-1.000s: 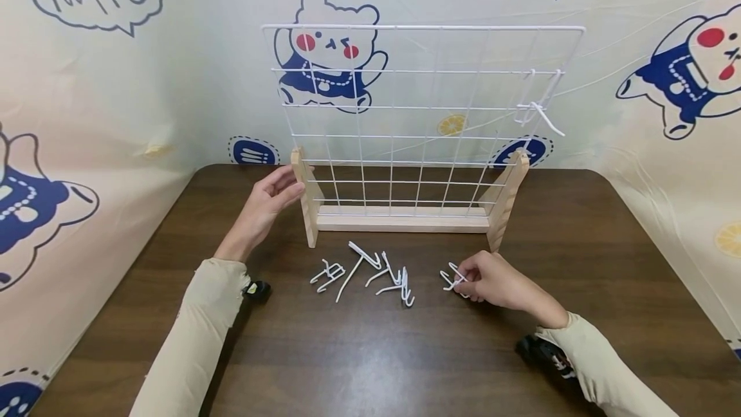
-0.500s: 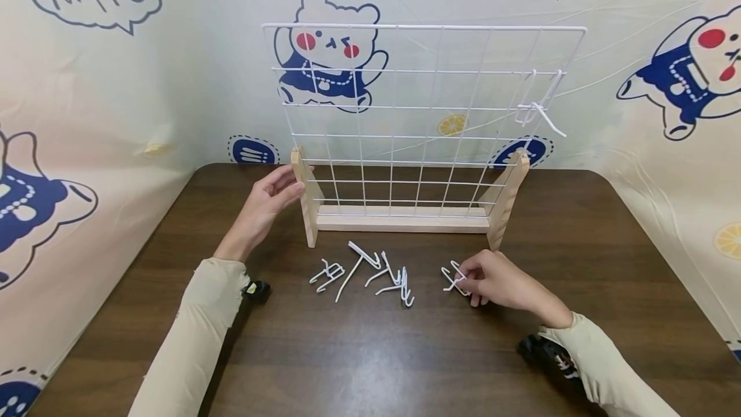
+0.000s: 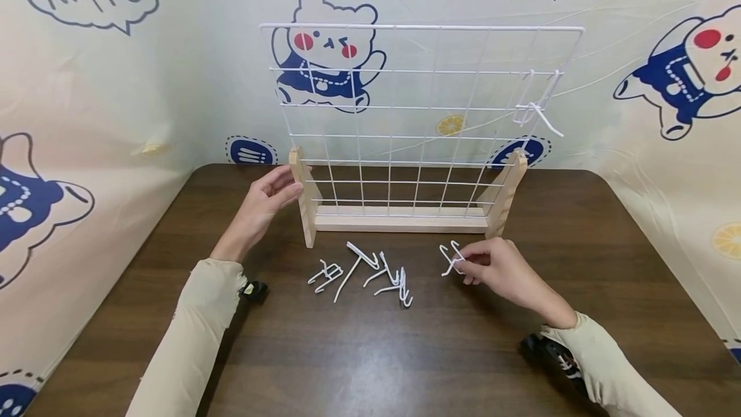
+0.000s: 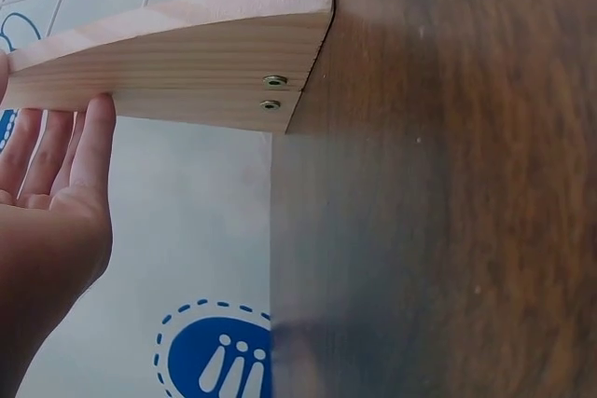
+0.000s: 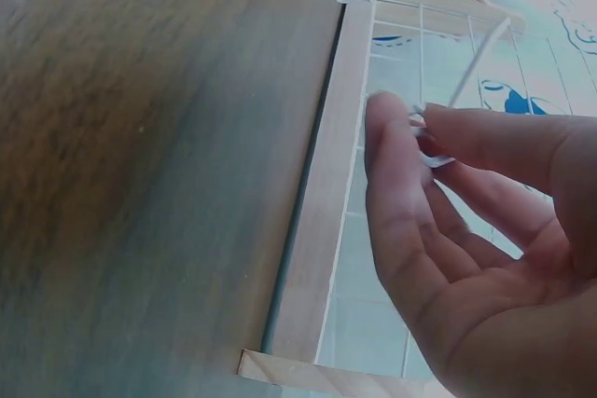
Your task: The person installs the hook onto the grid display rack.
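Observation:
A white wire grid [image 3: 405, 108] stands upright in a wooden base [image 3: 399, 224]. My left hand [image 3: 260, 208] holds the left wooden side panel [image 3: 305, 201]; in the left wrist view its fingertips touch that panel [image 4: 187, 62]. My right hand [image 3: 500, 272] pinches a white wire hook [image 3: 451, 257] between thumb and fingers, in front of the base's right end. The right wrist view shows the right hand [image 5: 485, 230] closely, with the hook's straight arm [image 5: 480, 62] sticking out past the fingers. Another white hook [image 3: 544, 118] hangs at the grid's upper right.
Several loose white hooks [image 3: 361, 259] lie on the brown table [image 3: 347, 352] in front of the base, left of my right hand. A printed cloth [image 3: 191, 82] with bear drawings hangs behind and beside the table.
My right hand has raised its hook slightly, away from the table's front and toward the base. The left hand keeps its hold on the side panel.

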### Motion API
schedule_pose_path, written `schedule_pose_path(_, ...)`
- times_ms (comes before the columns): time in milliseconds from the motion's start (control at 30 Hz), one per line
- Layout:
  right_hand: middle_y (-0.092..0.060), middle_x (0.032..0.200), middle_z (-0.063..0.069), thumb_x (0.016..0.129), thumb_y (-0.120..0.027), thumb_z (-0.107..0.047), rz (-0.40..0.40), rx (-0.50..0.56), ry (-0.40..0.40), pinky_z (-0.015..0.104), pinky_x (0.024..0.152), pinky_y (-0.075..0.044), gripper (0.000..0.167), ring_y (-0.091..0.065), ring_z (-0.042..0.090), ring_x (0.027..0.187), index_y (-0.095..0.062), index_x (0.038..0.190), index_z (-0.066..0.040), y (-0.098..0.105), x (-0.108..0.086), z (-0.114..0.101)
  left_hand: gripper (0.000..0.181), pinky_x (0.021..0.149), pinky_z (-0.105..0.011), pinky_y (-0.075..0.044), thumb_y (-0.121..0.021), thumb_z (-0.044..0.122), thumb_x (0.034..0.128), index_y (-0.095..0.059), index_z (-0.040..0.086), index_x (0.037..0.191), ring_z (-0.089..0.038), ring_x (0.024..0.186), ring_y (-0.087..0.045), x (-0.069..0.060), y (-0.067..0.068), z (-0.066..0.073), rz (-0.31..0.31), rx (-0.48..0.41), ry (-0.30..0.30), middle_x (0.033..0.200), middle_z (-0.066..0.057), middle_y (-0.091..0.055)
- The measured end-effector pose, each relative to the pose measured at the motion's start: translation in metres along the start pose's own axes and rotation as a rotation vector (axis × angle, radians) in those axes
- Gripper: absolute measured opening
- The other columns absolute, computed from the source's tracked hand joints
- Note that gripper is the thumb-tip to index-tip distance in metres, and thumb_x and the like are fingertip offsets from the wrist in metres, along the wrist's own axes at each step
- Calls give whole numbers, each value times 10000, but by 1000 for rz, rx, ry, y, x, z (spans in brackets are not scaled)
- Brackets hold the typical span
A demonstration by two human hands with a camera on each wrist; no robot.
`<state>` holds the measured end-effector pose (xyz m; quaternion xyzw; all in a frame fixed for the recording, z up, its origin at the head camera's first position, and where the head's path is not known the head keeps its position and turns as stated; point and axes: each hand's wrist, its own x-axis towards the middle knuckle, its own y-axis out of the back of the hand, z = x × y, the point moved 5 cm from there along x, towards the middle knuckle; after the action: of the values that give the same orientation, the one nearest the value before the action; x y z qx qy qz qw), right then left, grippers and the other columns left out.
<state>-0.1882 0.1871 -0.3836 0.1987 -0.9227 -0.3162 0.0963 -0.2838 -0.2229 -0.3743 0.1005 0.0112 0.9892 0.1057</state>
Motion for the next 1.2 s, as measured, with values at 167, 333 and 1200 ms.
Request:
schedule_pose_path(167, -695, 681, 11, 908, -715, -39, 38, 11, 2, 263, 577, -580, 44, -680, 276, 624, -751, 900, -15, 3, 1, -2, 462, 983, -237, -505, -617, 123, 996, -492, 70, 1437, -187, 1191, -577, -1, 1, -1, 10, -10, -4, 1366, -105, -570)
schedule_pose_path(333, -709, 717, 32, 908, -721, -51, 69, 12, 10, 262, 580, -583, 42, -686, 245, 630, -758, 915, -33, 5, 1, -4, 457, 988, -241, -504, -612, 106, 996, -493, 67, 1436, -188, 1194, -577, -1, 0, -1, 4, -23, -14, 1371, -104, -572)
schedule_pose_path(1200, -744, 870, 134, 982, -640, -109, 32, 377, 33, 357, 715, -611, 202, -717, 290, 785, -720, 1096, 38, 11, -2, -12, 472, 999, -245, -496, -613, 119, 997, -486, 78, 1450, -220, 1226, -563, -1, 0, -2, 8, -12, -14, 1405, -133, -553)
